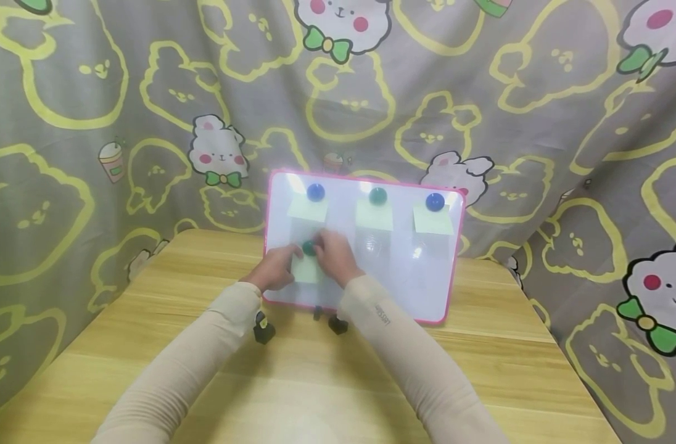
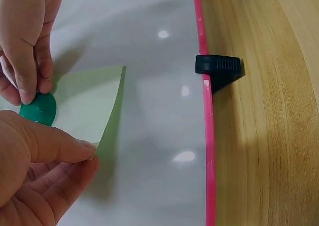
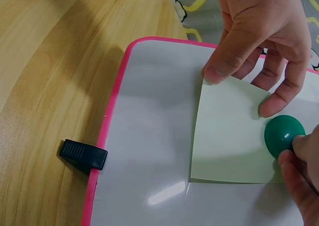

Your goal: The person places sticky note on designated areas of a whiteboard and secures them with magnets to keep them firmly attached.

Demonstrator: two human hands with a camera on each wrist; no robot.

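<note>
A whiteboard (image 1: 404, 283) with a pink frame leans back on the table. Near its lower left lies a pale green paper note (image 3: 229, 141), with a round green magnet (image 3: 281, 134) at its upper edge. My left hand (image 2: 45, 166) pinches a corner of this note between thumb and fingers, so that the corner lifts off the board. With its fingertips my right hand (image 1: 336, 254) grips the edge of the magnet, which sits against the note. In the left wrist view the right hand (image 2: 30, 41) shows beyond the magnet.
Along the board's top hang three more notes: a left one (image 1: 308, 211) under a blue magnet (image 1: 316, 192), a middle one (image 1: 374, 219) under a green magnet (image 1: 378, 196), a right one (image 1: 433, 223) under a blue magnet (image 1: 435, 201). A black clip (image 3: 82, 154) grips the lower frame. Patterned curtains surround the wooden table (image 1: 293, 382).
</note>
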